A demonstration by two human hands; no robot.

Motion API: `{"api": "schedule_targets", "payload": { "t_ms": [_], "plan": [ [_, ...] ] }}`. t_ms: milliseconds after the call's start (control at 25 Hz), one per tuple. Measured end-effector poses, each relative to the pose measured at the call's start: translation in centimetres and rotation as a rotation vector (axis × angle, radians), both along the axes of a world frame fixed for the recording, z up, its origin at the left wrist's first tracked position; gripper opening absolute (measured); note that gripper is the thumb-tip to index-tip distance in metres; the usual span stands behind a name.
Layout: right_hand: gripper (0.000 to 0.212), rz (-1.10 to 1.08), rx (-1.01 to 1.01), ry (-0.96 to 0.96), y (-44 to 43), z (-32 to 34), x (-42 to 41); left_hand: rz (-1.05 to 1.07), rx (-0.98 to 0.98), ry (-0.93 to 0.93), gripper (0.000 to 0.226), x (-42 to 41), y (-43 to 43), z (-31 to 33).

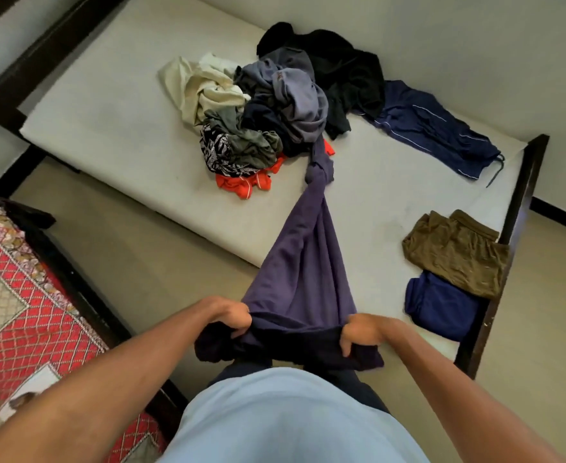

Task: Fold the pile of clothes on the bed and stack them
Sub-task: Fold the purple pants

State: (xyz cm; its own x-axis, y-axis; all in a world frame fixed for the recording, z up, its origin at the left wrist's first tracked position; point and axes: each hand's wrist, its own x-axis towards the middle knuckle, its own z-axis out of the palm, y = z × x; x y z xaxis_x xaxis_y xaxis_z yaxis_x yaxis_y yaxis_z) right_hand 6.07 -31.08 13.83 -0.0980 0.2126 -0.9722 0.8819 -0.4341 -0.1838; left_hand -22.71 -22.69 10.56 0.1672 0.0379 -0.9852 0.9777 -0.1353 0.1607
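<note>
A purple garment (pixel 303 262) stretches from my hands back to the heap of clothes (pixel 265 115) in the middle of the white mattress (pixel 108 128). My left hand (pixel 231 317) grips one side of its near edge. My right hand (pixel 363 332) grips the other side, and the edge is bunched between the two. The far end of the garment is twisted where it meets the heap. On the mattress's right near corner a folded olive piece (pixel 458 252) lies partly over a folded blue piece (pixel 442 305).
Navy track pants (pixel 435 128) lie spread at the mattress's far right, next to black clothes (pixel 341 68). The dark bed frame (pixel 509 235) runs along the right edge. A second bed with a red patterned cover (pixel 24 289) stands at the left across a strip of floor.
</note>
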Motion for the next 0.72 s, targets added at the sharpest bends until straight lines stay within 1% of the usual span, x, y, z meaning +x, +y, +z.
{"api": "schedule_targets", "payload": {
  "t_ms": [40, 120, 160, 200, 280, 320, 360, 400, 440, 480, 520, 560, 600, 680, 720],
  "plan": [
    [0.003, -0.091, -0.096, 0.029, -0.4, 0.4, 0.2, 0.031, 0.002, 0.003, 0.049, 0.2, -0.5, 0.2],
    [0.009, -0.269, -0.213, 0.067, -0.8, 0.7, 1.3, 0.105, 0.034, -0.005, 0.041, 1.4, -0.3, 1.3],
    [0.006, -0.322, -0.233, 0.071, -1.0, 0.8, 2.2, 0.137, 0.065, -0.006, 0.035, 2.4, -0.1, 2.1],
    [0.008, -0.353, -0.232, 0.096, -1.0, 1.0, 3.1, 0.161, 0.108, -0.008, 0.032, 3.4, 0.4, 2.9],
    [0.038, -0.378, -0.194, 0.174, 0.0, 1.0, 5.6, 0.194, 0.196, -0.047, 0.033, 5.5, 1.7, 4.6],
    [0.045, -0.360, -0.125, 0.204, 1.0, 1.3, 6.8, 0.221, 0.228, -0.075, 0.032, 6.2, 2.6, 5.4],
    [0.041, -0.322, 0.008, 0.215, 2.3, 1.9, 8.2, 0.258, 0.282, -0.113, 0.030, 6.7, 3.7, 6.1],
    [0.030, -0.280, 0.197, 0.189, 3.9, 2.7, 9.6, 0.286, 0.382, -0.164, 0.026, 7.2, 4.9, 6.8],
    [0.018, -0.255, 0.436, 0.116, 5.6, 3.9, 11.1, 0.290, 0.540, -0.200, 0.021, 7.8, 6.3, 7.5],
    [0.009, -0.260, 0.686, 0.023, 7.2, 5.0, 12.5, 0.264, 0.746, -0.236, 0.018, 8.5, 8.0, 8.4],
    [0.006, -0.302, 0.910, -0.050, 9.0, 6.0, 13.7, 0.234, 0.964, -0.264, 0.018, 9.1, 9.7, 9.2],
    [0.009, -0.388, 1.087, -0.080, 10.6, 7.0, 14.6, 0.234, 1.136, -0.306, 0.018, 9.8, 11.6, 10.3],
    [0.013, -0.496, 1.225, -0.083, 12.3, 8.0, 15.6, 0.279, 1.258, -0.374, 0.021, 10.6, 13.8, 11.5],
    [0.024, -0.731, 1.423, -0.031, 15.9, 9.4, 16.8, 0.449, 1.372, -0.549, 0.028, 11.6, 18.0, 13.0],
    [0.028, -0.853, 1.473, 0.008, 18.1, 10.0, 17.4, 0.509, 1.401, -0.641, 0.029, 12.1, 20.3, 13.5]
  ]
}}
